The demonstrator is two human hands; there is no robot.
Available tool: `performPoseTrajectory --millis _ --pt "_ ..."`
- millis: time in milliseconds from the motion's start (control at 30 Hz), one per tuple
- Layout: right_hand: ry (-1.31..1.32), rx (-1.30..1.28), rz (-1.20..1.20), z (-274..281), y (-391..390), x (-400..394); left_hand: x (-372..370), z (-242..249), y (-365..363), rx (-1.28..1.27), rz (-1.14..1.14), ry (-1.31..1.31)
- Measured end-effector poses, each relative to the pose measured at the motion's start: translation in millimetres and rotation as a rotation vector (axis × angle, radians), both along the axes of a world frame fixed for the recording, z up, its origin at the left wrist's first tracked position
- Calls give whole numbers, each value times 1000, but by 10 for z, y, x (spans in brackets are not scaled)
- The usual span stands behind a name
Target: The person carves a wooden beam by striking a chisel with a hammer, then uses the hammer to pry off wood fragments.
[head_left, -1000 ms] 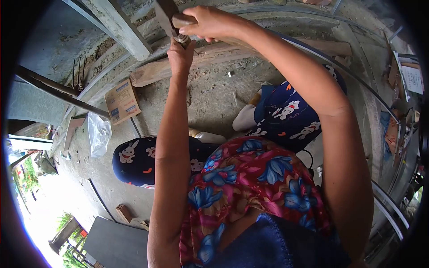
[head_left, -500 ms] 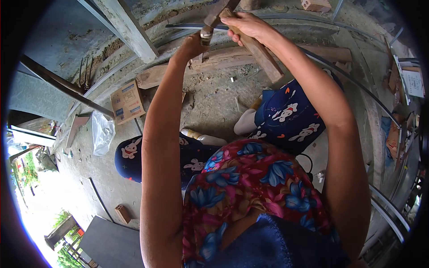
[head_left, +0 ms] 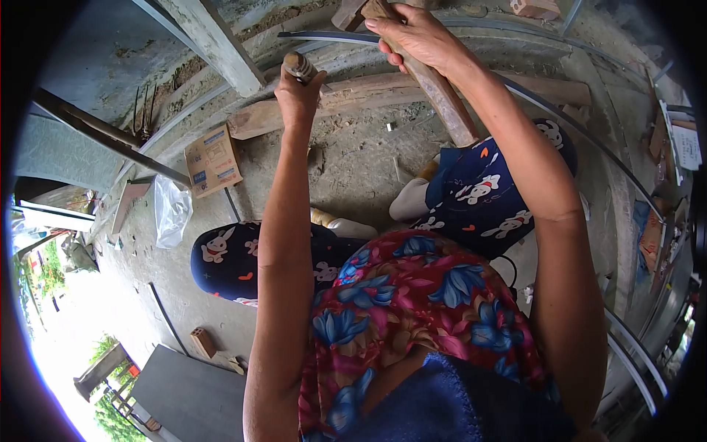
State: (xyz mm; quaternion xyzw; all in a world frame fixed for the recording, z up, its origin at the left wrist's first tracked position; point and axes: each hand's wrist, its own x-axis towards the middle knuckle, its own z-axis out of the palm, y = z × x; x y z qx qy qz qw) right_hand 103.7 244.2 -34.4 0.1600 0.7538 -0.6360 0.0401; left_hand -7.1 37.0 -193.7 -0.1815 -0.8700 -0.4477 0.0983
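In my left hand is a chisel, held upright by its handle; a pale band circles the worn wooden top. Its blade is hidden below my fist. My right hand is wrapped around the wooden handle of a hammer. The hammer's metal head is at the top edge of the view, up and to the right of the chisel and apart from it. Just beyond my feet a long wooden beam lies across the floor, close to my left hand.
A dark metal strip runs behind the beam. To the left stand a concrete post, a flattened cardboard box and a clear plastic bag. A brick lies near a dark board. Metal strips lie at right.
The hammer head has lifted off the chisel's top and moved up, away from it. My left hand has shifted left and tilted the chisel's top toward me.
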Motion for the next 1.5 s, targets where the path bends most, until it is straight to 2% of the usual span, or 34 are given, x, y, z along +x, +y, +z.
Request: performPoseTrajectory --millis 200,300,900,1033,1133,1267,1300,1400,1433,1500 --pt "-10 42 29 -44 -56 3 82 -94 36 56 36 8" --pt "183 58 49 -270 -64 33 99 -96 45 43 37 13" --pt "153 152 150 -382 -255 -15 154 -187 -30 82 -12 8" --pt "244 341 205 -274 -404 -38 190 -161 -20 103 -8 -24" --pt "516 563 217 -159 -566 -75 199 -122 0 104 10 -37" --pt "641 823 258 -159 -748 -165 183 -114 7 69 36 -91" --pt "563 823 305 -225 -786 -183 180 -148 -8 120 16 -92" --pt "298 943 420 -239 -869 -258 55 -331 -20 27 1 47" --pt "349 901 416 -281 -869 -329 54 -319 -18 -69 35 -29" --pt "427 894 380 -291 -846 -370 75 -289 -23 -53 42 -86"
